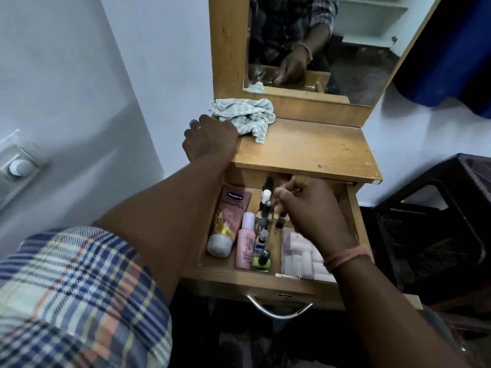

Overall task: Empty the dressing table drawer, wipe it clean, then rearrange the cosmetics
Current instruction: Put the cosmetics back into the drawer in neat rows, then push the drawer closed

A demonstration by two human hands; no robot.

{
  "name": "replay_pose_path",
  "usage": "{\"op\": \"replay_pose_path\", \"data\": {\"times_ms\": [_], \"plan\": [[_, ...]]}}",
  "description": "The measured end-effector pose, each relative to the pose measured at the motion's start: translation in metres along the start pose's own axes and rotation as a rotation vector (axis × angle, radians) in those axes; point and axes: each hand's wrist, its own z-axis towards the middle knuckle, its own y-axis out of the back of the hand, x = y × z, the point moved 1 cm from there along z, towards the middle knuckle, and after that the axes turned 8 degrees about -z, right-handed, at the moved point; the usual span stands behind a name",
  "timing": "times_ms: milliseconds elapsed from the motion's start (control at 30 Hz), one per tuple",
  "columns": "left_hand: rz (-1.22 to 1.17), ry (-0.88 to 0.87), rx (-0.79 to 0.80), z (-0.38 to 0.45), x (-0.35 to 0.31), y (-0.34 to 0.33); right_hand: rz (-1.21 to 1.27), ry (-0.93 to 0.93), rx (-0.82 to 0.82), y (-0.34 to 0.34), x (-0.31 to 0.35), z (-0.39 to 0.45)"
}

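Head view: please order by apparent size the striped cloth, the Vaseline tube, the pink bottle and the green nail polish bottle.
Largest to smallest:
1. striped cloth
2. Vaseline tube
3. pink bottle
4. green nail polish bottle

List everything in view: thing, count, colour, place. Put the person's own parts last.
Drawer: one, wooden, pulled open, metal handle in front.
Vaseline tube: one, pink, grey cap, drawer's left.
Pink bottle: one, beside the tube.
Small bottles: several, count unclear, mid-drawer row; the nearest green.
Clear box: one, white contents, drawer's right.
Cloth: one, striped pale green, tabletop's back left.
Mirror: one, wood-framed, above the tabletop.
Dark furniture: right.
Wall switch: left.
Left hand: grips the tabletop's left corner.
Right hand: in the drawer, pinching something small.
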Motion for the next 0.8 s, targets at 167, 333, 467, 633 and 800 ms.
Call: {"op": "replay_pose_path", "data": {"times_ms": [167, 333, 467, 633, 800], "plan": [[-0.012, 0.012, 0.035, -0.009, -0.001, 0.011, 0.046, -0.047, -0.051, 0.008, -0.03, -0.027], [-0.132, 0.042, 0.112, -0.028, 0.016, 0.02, -0.072, -0.016, -0.11, 0.025, -0.042, -0.049], [-0.223, 0.029, 0.157, -0.062, 0.041, 0.033, -0.09, -0.025, -0.203, 0.025, -0.053, -0.06], [-0.166, 0.051, 0.188, -0.129, 0.067, 0.072, -0.152, -0.009, -0.32, 0.02, -0.048, -0.086], [-0.141, -0.284, 0.284, -0.234, 0.082, 0.096, -0.178, 0.067, -0.415, 0.005, -0.038, -0.125]]}}
